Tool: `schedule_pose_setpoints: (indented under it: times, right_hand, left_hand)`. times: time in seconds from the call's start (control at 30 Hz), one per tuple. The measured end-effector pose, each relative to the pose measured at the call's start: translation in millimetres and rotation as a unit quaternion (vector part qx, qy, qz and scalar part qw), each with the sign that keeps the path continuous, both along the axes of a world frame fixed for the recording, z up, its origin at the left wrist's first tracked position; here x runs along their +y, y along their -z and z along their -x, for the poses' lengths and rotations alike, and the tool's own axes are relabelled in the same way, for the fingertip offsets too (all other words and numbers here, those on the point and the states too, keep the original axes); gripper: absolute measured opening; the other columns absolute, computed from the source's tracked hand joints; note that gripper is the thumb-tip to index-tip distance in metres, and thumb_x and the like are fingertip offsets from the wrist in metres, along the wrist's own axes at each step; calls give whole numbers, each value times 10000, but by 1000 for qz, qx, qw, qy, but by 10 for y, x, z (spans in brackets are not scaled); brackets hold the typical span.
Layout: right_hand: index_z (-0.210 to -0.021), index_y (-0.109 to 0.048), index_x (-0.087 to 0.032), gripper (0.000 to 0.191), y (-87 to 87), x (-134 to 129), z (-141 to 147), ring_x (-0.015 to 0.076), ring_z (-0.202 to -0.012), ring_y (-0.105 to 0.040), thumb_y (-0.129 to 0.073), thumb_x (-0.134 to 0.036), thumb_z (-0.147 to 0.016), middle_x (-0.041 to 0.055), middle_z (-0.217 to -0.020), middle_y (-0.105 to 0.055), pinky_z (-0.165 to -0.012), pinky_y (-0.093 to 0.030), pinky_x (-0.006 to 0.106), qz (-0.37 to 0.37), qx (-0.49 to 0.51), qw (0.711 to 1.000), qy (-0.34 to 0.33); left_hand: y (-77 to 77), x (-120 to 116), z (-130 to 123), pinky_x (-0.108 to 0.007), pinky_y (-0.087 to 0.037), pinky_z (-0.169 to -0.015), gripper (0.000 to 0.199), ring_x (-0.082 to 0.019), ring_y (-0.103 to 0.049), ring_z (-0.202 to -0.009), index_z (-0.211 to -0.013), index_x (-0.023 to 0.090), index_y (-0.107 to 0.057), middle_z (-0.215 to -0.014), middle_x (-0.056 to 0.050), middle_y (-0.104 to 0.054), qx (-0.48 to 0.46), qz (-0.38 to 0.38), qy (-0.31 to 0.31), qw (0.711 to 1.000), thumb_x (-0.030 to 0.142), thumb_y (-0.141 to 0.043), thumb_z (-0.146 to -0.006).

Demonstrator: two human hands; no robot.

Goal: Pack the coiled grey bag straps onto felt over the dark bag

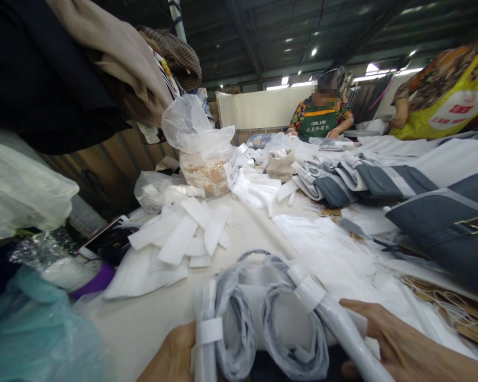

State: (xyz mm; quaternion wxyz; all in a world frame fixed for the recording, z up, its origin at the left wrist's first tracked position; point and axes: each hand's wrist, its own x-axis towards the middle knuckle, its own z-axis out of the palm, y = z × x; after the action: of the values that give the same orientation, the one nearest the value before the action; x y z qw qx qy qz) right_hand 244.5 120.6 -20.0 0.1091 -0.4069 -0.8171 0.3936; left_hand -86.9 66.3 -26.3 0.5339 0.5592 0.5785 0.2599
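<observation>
A plastic-wrapped bundle with two coiled grey straps [295, 329] lies at the bottom centre. White bands of foam wrap its side tubes. My left hand [175, 353] is at the bundle's left edge, its fingers mostly hidden behind the wrapped tube. At the right side, my right hand [386, 339] holds the bundle, with the index finger along its edge and the thumb low beneath it. A dark surface shows at the bottom between the hands.
White foam strips [179, 239] are piled left of centre. Behind them stands a bagged roll of tape [207, 172]. Dark blue bags [446, 223] and white sheets [326, 249] lie at right. A person in a green apron [318, 123] and another in yellow [454, 101] are across the table.
</observation>
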Motion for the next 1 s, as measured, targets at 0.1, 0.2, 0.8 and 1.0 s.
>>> schedule_pose_setpoints:
  times: [0.1, 0.2, 0.8, 1.0]
  right_hand:
    - [-854, -638, -213, 239, -78, 34, 75, 188, -741, -588, -633, -437, -772, 0, -815, -643, -637, -450, 239, 89, 42, 995, 25]
    - [-754, -557, -183, 292, -27, 33, 131, 150, -666, -503, -506, -458, -838, -8, -720, -568, -593, -401, 233, 62, 74, 995, 27]
    - [-891, -642, -160, 413, -45, -34, 208, 184, -754, -533, -772, -423, -601, 6, -805, -611, -645, -420, 256, 134, 162, 976, 54]
    - [-903, -689, -170, 332, -56, -74, 227, 229, -841, -600, -709, -425, -692, 38, -858, -664, -735, -460, 304, 95, 216, 966, 109]
  left_hand:
    - [-72, 145, 8, -228, -455, -641, 108, -200, -595, -717, -741, 176, -647, -753, -10, -679, 83, -59, 1, 995, 276, -622, -712]
    - [-79, 271, -39, -233, -451, -648, 160, -193, -587, -716, -788, 177, -633, -750, -1, -667, 76, -77, -33, 994, 301, -657, -690]
    - [221, 196, -276, -370, -400, -1012, 551, -318, -519, -1187, -989, 156, -685, -1077, -91, -692, -236, 118, -231, 936, 515, -781, -582]
    - [58, 46, -328, -395, -373, -1041, 492, -315, -549, -1161, -1081, 149, -660, -1049, -88, -705, -307, 141, -213, 917, 451, -718, -697]
